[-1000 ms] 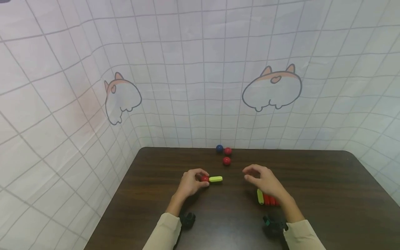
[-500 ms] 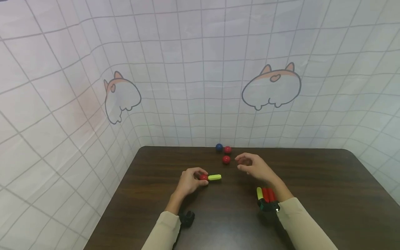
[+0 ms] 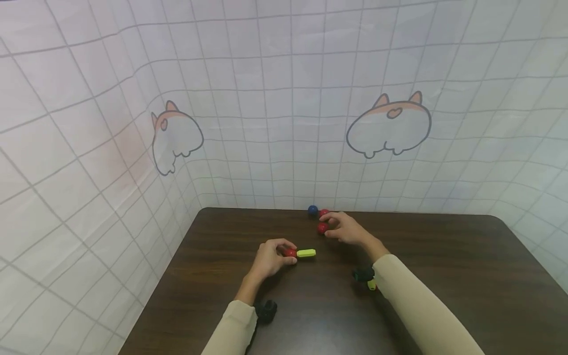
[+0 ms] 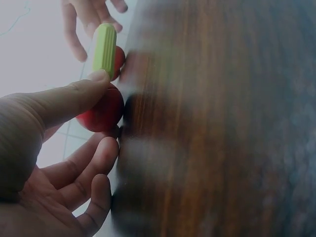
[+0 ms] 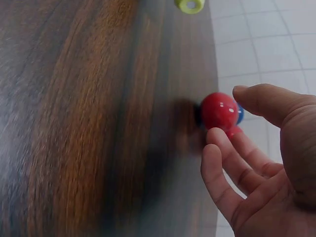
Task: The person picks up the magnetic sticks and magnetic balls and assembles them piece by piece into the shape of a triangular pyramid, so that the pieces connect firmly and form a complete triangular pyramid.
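Observation:
My left hand (image 3: 268,261) pinches a red ball (image 3: 290,252) between thumb and fingers, low over the table. A yellow-green ribbed stick (image 3: 306,253) extends to the right from that ball; the left wrist view shows the ball (image 4: 102,109) and stick (image 4: 104,49) end to end. My right hand (image 3: 350,230) has its thumb and fingers spread around a second red ball (image 3: 322,228) near the back; in the right wrist view a gap shows between the thumb and this ball (image 5: 219,111). Whether a fingertip touches it, I cannot tell.
Behind the right fingers are a blue ball (image 3: 312,210) and another red ball (image 3: 324,213), near the back edge of the dark wooden table (image 3: 310,315). Another yellow-green stick (image 3: 372,284) lies partly under my right wrist. A white gridded cloth (image 3: 275,123) hangs behind.
My right hand has moved left and towards the back, up to the second red ball. Its forearm now covers most of the red sticks. The left hand keeps its hold in the same place.

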`<act>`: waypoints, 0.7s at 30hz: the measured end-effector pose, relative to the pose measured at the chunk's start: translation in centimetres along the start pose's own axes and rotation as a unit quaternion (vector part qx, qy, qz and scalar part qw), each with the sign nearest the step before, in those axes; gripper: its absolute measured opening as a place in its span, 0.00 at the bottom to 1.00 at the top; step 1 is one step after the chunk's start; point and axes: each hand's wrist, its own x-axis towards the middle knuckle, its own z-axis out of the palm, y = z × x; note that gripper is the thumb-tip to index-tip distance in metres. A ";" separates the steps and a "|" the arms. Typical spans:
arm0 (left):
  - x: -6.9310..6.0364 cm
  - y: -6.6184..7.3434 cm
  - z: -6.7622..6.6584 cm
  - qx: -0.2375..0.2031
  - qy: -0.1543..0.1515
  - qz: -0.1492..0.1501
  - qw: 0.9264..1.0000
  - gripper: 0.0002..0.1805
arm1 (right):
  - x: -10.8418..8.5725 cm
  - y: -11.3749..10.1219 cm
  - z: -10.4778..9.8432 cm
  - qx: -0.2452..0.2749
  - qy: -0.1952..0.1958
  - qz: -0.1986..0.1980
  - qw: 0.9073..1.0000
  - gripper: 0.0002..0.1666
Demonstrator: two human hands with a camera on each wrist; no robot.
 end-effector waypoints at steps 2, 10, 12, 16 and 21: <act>0.0 0.0 0.0 -0.001 -0.002 0.000 1.000 0.15 | 0.3 0.1 0.3 -0.005 0.000 0.005 1.000 0.26; 0.0 0.2 0.2 -0.004 -0.003 0.001 1.000 0.14 | 1.3 0.8 1.1 -0.007 -0.003 0.027 1.000 0.21; 0.0 0.2 0.3 -0.005 -0.004 0.001 1.000 0.14 | 1.3 0.7 1.2 -0.007 -0.005 0.037 0.999 0.19; 0.0 0.2 0.3 -0.004 -0.006 -0.002 1.000 0.14 | 0.9 0.7 1.2 0.002 -0.010 0.056 0.998 0.17; -0.1 0.2 0.0 -0.001 -0.004 -0.004 1.000 0.14 | 0.0 0.9 1.0 0.020 -0.022 0.060 0.998 0.19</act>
